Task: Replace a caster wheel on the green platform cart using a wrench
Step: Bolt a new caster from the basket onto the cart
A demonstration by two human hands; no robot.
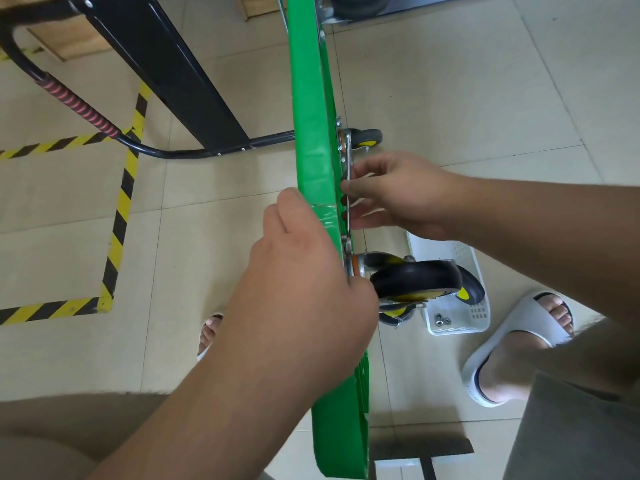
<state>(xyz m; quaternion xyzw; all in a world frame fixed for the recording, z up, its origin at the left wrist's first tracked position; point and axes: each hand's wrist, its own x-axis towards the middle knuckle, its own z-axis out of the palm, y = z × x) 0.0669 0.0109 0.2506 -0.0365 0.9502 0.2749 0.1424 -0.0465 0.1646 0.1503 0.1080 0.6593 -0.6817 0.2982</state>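
Caster wheel (415, 280) could drop if the wrench (347, 213), pinched by right hand (398, 195) fingers, slips; left hand (301, 271) fingers clamp the green platform cart (311, 133).

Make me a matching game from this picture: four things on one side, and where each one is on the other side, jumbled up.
Things:
1. wrench
2. nuts
3. left hand
4. striped grip

Places:
A. in the white basket
B. on the black handle, left of the cart
C. gripping the edge of the green cart
D. held in the right hand

Pairs: 1-D, 2-A, 3-C, 4-B.
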